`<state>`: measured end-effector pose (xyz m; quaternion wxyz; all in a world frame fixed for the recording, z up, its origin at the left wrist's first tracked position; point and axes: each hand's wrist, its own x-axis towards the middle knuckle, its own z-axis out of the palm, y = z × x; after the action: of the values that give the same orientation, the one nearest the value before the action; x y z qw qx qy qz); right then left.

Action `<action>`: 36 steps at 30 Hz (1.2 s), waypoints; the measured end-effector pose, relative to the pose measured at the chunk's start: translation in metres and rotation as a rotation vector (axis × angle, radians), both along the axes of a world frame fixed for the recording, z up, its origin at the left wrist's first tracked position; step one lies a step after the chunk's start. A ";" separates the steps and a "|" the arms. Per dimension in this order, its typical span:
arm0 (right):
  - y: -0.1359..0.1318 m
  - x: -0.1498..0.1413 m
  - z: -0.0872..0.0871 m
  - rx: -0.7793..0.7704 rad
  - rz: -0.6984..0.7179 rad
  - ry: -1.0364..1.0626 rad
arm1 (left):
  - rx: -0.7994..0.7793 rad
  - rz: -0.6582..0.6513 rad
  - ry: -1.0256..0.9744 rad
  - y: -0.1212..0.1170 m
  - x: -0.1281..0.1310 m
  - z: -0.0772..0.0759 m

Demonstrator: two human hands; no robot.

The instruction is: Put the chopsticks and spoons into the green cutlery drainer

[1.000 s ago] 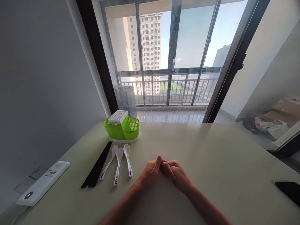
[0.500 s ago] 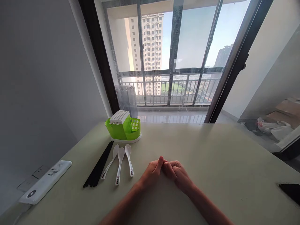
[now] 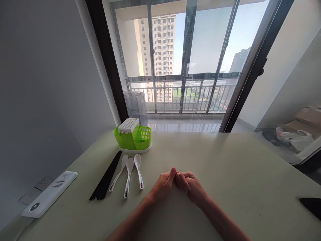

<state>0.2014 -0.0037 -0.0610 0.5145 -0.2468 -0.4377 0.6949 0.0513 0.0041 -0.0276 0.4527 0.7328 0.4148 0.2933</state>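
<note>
My left hand (image 3: pixel 162 185) and my right hand (image 3: pixel 191 187) rest together over the table, fingers curled in and touching each other. The left thumb points up, while the right fingers are folded into the palm; no object shows in either hand. To the left lie three white spoons (image 3: pixel 129 172) with small dark marks on their handle ends. Beside them is a bundle of black chopsticks (image 3: pixel 105 179). Behind these stands a green utensil caddy (image 3: pixel 132 140) with a white base and a white slotted top. The spoons are nearest to my left hand, not touching it.
A white power strip (image 3: pixel 51 194) with a cable lies along the left edge of the pale green table (image 3: pixel 208 157), by the wall socket (image 3: pixel 43 183). A black object (image 3: pixel 312 205) sits at the right edge. Glass doors stand beyond the table.
The view has shifted very slightly. My hands stay clasped in the same place, and the objects on the table have not moved.
</note>
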 end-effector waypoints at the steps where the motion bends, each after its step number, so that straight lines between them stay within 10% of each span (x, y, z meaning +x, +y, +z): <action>1: 0.000 0.000 0.001 -0.003 0.001 0.002 | -0.001 0.003 0.003 0.000 0.000 0.000; 36: 0.000 0.002 0.001 0.018 0.014 -0.044 | 0.026 -0.014 -0.041 0.001 -0.001 -0.003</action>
<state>0.2030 -0.0033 -0.0596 0.5022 -0.2543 -0.4568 0.6888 0.0506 0.0055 -0.0307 0.4535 0.7354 0.3965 0.3104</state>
